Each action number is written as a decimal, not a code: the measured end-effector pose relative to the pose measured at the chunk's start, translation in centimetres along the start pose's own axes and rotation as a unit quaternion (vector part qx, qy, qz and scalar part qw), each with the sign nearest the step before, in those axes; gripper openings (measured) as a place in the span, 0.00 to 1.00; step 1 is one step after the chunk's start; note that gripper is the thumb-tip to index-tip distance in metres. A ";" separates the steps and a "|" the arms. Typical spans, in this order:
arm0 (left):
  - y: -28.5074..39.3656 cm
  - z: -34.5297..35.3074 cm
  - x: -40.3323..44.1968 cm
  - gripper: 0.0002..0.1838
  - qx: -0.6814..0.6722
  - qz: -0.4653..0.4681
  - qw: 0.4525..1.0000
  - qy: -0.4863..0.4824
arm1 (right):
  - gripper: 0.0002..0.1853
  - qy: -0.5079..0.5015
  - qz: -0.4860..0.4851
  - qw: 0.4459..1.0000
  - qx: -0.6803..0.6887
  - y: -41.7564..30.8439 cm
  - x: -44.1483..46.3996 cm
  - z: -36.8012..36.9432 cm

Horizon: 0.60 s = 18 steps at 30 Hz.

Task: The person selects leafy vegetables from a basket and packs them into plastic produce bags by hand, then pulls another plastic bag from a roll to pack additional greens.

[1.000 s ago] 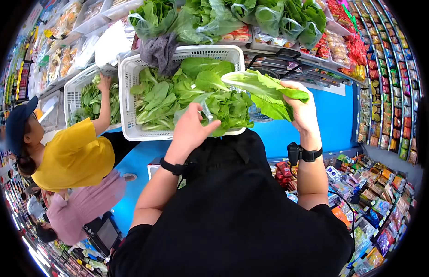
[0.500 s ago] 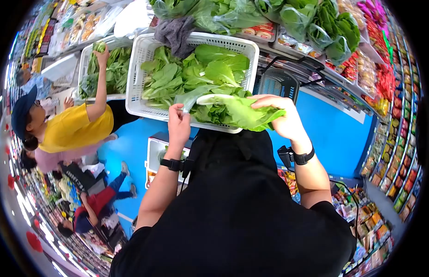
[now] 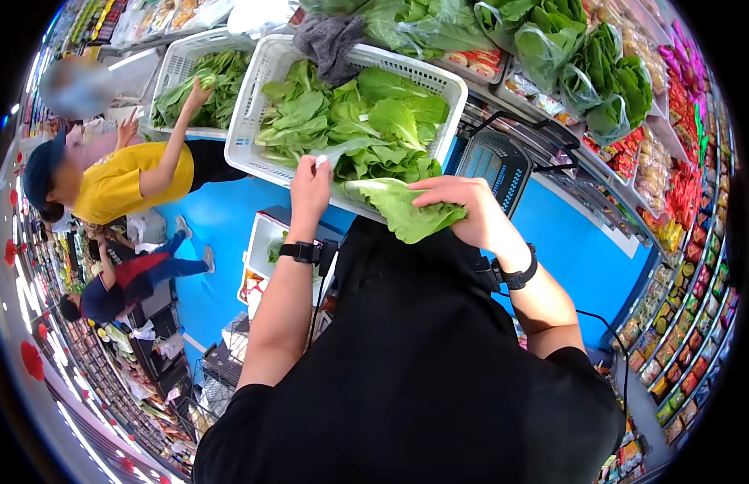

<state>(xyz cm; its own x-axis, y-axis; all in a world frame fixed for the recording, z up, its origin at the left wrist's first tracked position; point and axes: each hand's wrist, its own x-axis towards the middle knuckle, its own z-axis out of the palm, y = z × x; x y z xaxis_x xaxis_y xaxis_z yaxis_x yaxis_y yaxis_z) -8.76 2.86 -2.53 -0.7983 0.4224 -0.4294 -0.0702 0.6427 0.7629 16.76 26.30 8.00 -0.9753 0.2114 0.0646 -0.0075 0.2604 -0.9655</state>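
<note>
In front of me stands a white plastic crate (image 3: 244,137) filled with loose leafy greens (image 3: 310,121). My left hand (image 3: 311,189) pinches the edge of a clear plastic bag (image 3: 350,148) over the crate's near side. A large green lettuce-like leaf (image 3: 402,211) with a pale stem is in my right hand (image 3: 463,208), between thumb and fingers. The leaf's stem end points toward the bag and lies just below it. Both of my wrists wear black bands.
A grey cloth (image 3: 330,44) hangs over the crate's far rim. Right of the crate is a dark shopping basket (image 3: 495,165); bagged greens (image 3: 552,48) lie beyond. On the left, a person in a yellow shirt (image 3: 120,181) reaches into another white crate (image 3: 168,68). An open white box (image 3: 265,234) stands below.
The leaf in my right hand has moved down and left, its tip now drooping toward me. My left hand still pinches the bag. The view has shifted, and the yellow-shirted person's hand has lowered to the greens.
</note>
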 end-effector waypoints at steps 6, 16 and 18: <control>-3.0 0.0 -3.1 0.22 0.134 0.108 0.978 0.116 | 0.30 -0.083 -0.107 0.989 -0.067 2.2 2.4 2.2; -3.0 0.1 -7.0 0.14 0.093 0.017 0.985 0.146 | 0.22 -0.104 -0.306 0.919 -0.223 2.8 5.0 5.1; -4.7 0.5 -6.8 0.12 0.062 0.013 0.987 0.148 | 0.21 -0.101 -0.348 0.905 -0.224 3.8 5.8 5.9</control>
<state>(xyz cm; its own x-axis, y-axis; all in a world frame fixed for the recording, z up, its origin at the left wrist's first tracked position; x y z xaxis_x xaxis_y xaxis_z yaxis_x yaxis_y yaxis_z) -2.69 -2.76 -3.42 -0.9400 0.2462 -0.2361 0.0118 0.7152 0.6988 9.72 22.95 3.23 -0.7895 -0.3147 0.5270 -0.5892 0.6293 -0.5068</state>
